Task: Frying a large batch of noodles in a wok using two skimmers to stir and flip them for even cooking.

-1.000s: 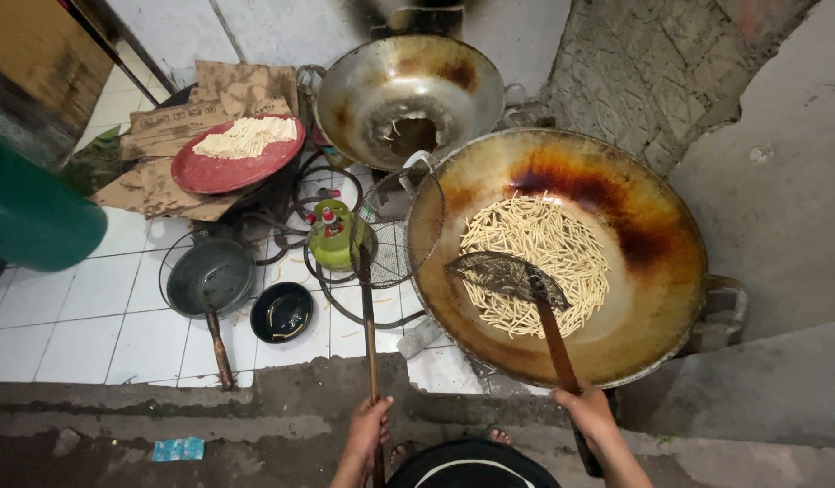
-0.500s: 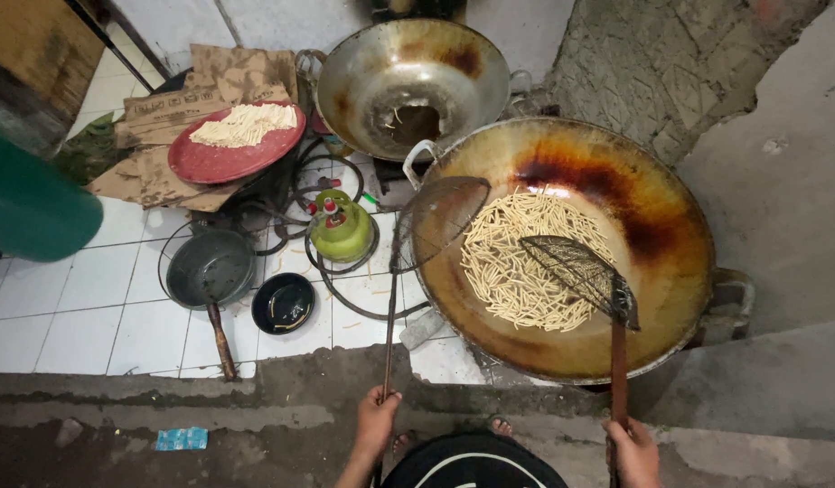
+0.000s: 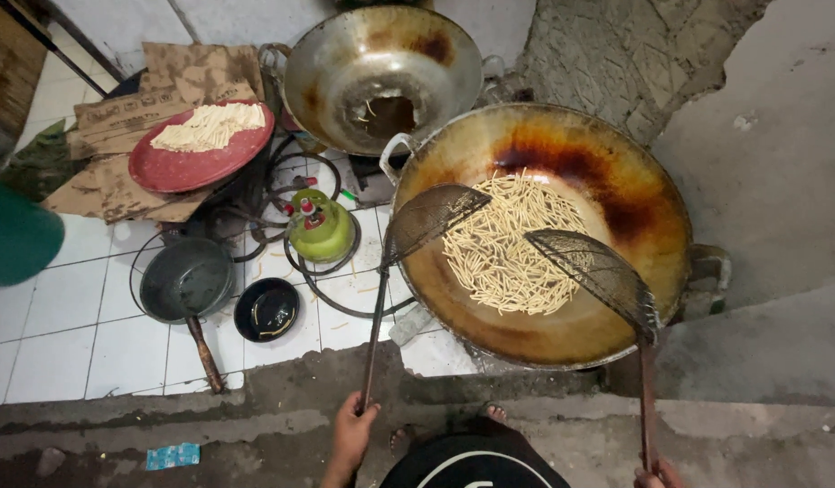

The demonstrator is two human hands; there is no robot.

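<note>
A large wok (image 3: 454, 298) holds oil and a raft of pale fried strips (image 3: 512, 244). My left hand (image 3: 352, 434) grips the long handle of a wire mesh skimmer (image 3: 428, 220), whose bowl is tilted over the wok's left rim. My right hand (image 3: 660, 474), barely in view at the bottom edge, grips the handle of a second mesh skimmer (image 3: 594, 271), held over the right side of the strips.
A second, nearly empty wok (image 3: 327, 81) stands behind. A red tray (image 3: 178, 167) with pale strips rests on cardboard at the left. A green gas cylinder (image 3: 320, 228), hoses, a grey pan (image 3: 184, 282) and a small black bowl (image 3: 267, 309) sit on white tiles. A raised concrete ledge runs at the right.
The left skimmer came from beside the gas cylinder up over the wok's left rim. The right skimmer lifted off the strips and shifted to the right.
</note>
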